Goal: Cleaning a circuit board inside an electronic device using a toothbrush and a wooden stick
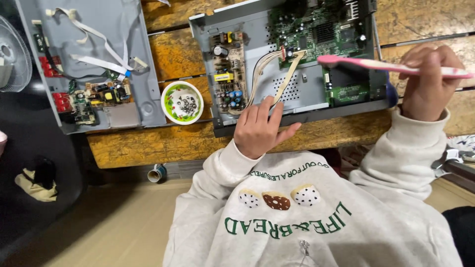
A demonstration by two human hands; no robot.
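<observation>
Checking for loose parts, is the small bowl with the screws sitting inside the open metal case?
No, the bowl sits on the wooden table, between the two cases.

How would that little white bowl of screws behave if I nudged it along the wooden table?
The small bowl looks light and thin-walled, so it would probably slide easily on the wooden table. The loose screws inside would likely rattle and shift. It sits near the table's front edge, so a hard push might tip or spill it.

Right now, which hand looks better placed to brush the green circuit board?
Probably the right hand: it grips the pink toothbrush, whose head lies over the green circuit board. The left hand rests on the chassis edge, holding nothing.
</observation>
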